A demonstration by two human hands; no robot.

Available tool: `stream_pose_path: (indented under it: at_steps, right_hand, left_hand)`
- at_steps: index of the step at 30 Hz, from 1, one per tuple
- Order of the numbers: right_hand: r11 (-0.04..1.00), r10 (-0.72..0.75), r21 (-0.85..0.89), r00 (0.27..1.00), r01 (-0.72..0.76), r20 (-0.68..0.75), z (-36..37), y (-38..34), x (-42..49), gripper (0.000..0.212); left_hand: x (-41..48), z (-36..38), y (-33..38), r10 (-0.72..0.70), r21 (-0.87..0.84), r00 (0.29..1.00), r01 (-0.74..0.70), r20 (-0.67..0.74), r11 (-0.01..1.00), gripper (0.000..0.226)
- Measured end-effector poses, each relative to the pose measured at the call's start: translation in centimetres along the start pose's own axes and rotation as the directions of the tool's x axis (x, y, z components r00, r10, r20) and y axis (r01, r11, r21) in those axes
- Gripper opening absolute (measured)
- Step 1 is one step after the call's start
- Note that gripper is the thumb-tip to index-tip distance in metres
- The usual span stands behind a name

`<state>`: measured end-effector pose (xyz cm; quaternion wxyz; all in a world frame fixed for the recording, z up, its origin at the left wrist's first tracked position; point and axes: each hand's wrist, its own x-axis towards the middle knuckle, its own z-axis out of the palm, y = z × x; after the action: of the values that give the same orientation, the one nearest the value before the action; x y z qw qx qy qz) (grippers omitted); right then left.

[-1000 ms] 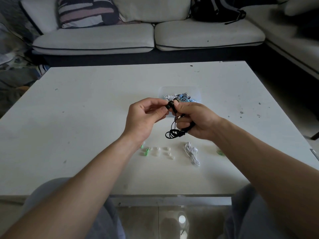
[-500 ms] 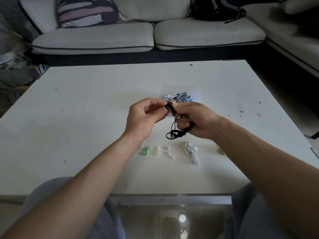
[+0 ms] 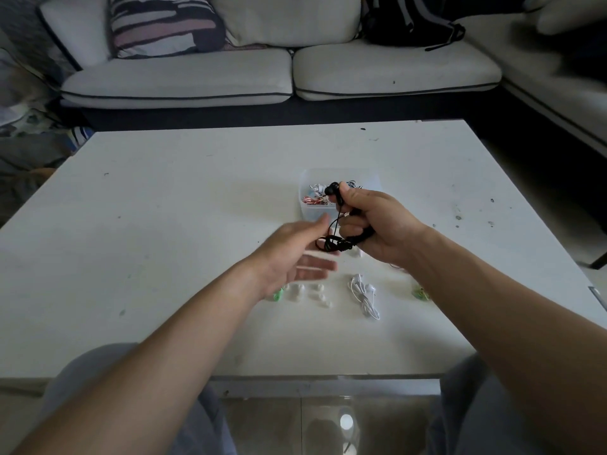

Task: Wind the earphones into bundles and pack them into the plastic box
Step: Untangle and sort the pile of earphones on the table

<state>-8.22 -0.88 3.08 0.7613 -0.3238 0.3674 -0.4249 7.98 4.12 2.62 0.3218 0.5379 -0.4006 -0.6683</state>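
Observation:
My right hand (image 3: 374, 224) grips a wound bundle of black earphones (image 3: 335, 243), with the earbud end pinched between thumb and forefinger near the top. Just behind that hand stands the clear plastic box (image 3: 312, 210), holding several bundles, among them a red-and-white one. My left hand (image 3: 295, 254) is blurred, its fingers spread and holding nothing, left of and below the black bundle. A white earphone bundle (image 3: 363, 295) lies on the table in front of my hands.
The white table (image 3: 164, 224) carries small white ear tips (image 3: 308, 293), a green piece (image 3: 278, 295) by my left wrist and another green piece (image 3: 420, 293) by my right forearm. A white sofa (image 3: 279, 73) with a striped cushion and a black backpack stands behind the table.
My left hand has let go of the black earbud end and dropped down and to the left, opening up. My right hand still holds the bundle, and the red-and-white bundle in the box is now uncovered.

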Motion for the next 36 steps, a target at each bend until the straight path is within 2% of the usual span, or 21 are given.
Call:
stream_pose_path:
  at_steps: [2, 4, 7, 11, 16, 19, 22, 26, 30, 32, 35, 36]
  right_hand:
    - [0.999, -0.023, 0.033, 0.999, 0.024, -0.030, 0.1, 0.1, 0.1, 0.022]
    - [0.998, -0.033, 0.058, 0.997, 0.037, -0.068, 0.2, 0.3, 0.1, 0.024]
    - [0.996, -0.043, 0.069, 0.989, 0.053, -0.142, 0.1, 0.3, 0.2, 0.035]
    - [0.994, -0.066, 0.066, 0.972, 0.083, -0.226, -0.4, -0.2, 0.7, 0.023]
    - [0.998, -0.058, -0.038, 0.957, 0.049, -0.283, -0.8, -1.7, 2.5, 0.022]
    - [0.983, -0.091, -0.182, 0.948, 0.036, -0.305, -1.3, -2.8, 4.6, 0.018]
    - [0.935, -0.168, -0.352, 0.931, 0.046, -0.324, -2.3, -3.7, 6.7, 0.019]
    - [0.776, -0.325, -0.628, 0.891, 0.060, -0.316, -4.2, -4.6, 9.9, 0.020]
    - [0.557, -0.384, -0.830, 0.888, 0.004, -0.253, -5.6, -4.6, 11.8, 0.022]
    - [0.414, -0.376, -0.909, 0.902, -0.043, -0.214, -6.0, -4.8, 12.5, 0.023]
    - [0.106, -0.331, -0.983, 0.926, -0.152, -0.179, -6.1, -5.2, 13.3, 0.022]
    - [0.032, -0.317, -0.981, 0.930, -0.189, -0.189, -6.1, -5.3, 13.5, 0.021]
  left_hand:
    - [-0.1, 0.4, -0.2, -0.021, -0.047, 0.997, 0.025, 0.079, 0.999, 0.035]
    - [0.2, 1.0, -0.4, 0.042, -0.108, 0.999, -0.042, -0.005, 0.993, 0.029]
    - [1.0, 1.5, -0.4, 0.134, -0.070, 0.980, -0.145, -0.144, 0.987, 0.016]
    - [2.1, 1.8, 0.1, 0.200, -0.036, 0.955, -0.212, -0.217, 0.977, 0.005]
    - [4.5, 1.6, 1.3, 0.225, -0.008, 0.935, -0.236, -0.274, 0.972, 0.014]
    - [6.9, 1.2, 2.5, 0.246, 0.033, 0.907, -0.250, -0.341, 0.968, 0.027]
    - [9.8, 0.9, 3.7, 0.289, 0.157, 0.880, -0.247, -0.377, 0.956, 0.030]
    - [13.7, 0.7, 4.7, 0.380, 0.455, 0.849, -0.191, -0.368, 0.870, 0.028]
    - [16.0, 0.4, 4.3, 0.430, 0.678, 0.841, -0.107, -0.329, 0.727, 0.034]
    - [16.8, 0.3, 4.2, 0.467, 0.785, 0.830, -0.059, -0.305, 0.617, 0.033]
    - [17.2, 0.3, 4.0, 0.540, 0.892, 0.804, -0.026, -0.249, 0.450, 0.040]
    - [17.3, 0.3, 3.9, 0.550, 0.914, 0.803, -0.017, -0.229, 0.405, 0.043]
